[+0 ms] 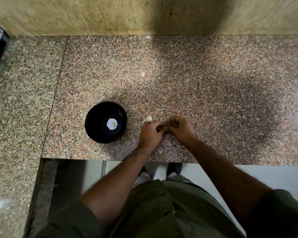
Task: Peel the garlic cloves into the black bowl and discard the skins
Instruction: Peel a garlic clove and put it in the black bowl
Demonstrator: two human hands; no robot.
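Open counter [213, 79] is seen across the centre and right of the frame. Left of centre, a black bowl [106, 122] stands in the way, with a garlic clove [147, 119] just beside it. The top is closed by a wall [144, 14].

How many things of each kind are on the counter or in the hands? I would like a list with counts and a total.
Black bowl: 1
Garlic clove lying on the counter: 1
Garlic clove held between left hand and right hand, mostly hidden: 1
Loose skin pieces: 1
Total: 4
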